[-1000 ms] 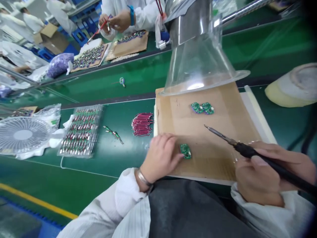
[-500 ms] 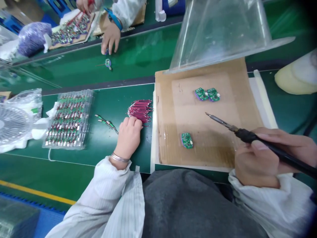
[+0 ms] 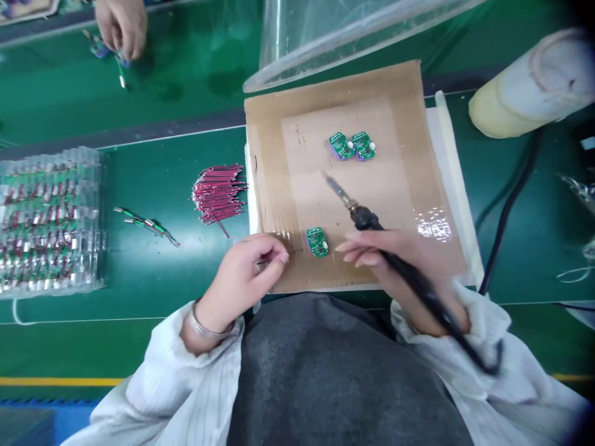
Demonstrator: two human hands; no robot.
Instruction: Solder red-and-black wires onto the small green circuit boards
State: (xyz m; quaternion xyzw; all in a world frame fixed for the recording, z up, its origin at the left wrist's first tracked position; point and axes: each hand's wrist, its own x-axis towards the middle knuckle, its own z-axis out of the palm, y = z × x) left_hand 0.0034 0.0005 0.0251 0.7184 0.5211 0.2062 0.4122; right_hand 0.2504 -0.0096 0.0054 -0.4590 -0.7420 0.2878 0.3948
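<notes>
My left hand point(image 3: 246, 275) is pinched closed at the left edge of the cardboard sheet point(image 3: 297, 272). A thin dark sliver, seemingly a wire, shows between its fingers, though most is hidden. My right hand point(image 3: 395, 260), slightly blurred, holds a black soldering iron point(image 3: 365, 217), its tip pointing up and left over the cardboard. Between the hands lies a green circuit board point(image 3: 317, 241), touched by neither. Two more boards, one left point(image 3: 341, 146) and one right point(image 3: 363, 146), sit side by side farther back. A pile of dark red wires point(image 3: 219, 193) is left of the cardboard.
Several thin green and silver parts point(image 3: 146, 224) lie left of the wires, beside a clear tray point(image 3: 95, 223) of filled rows. A transparent shield point(image 3: 353, 37) hangs behind the cardboard. A whitish container point(image 3: 525, 87) and black cable point(image 3: 506, 210) are at right. Another person's hand point(image 3: 121, 28) works across.
My left hand has left the wire pile and moved right to the cardboard's edge, now pinched. My right hand has brought the soldering iron left, nearer the single board. The view has shifted.
</notes>
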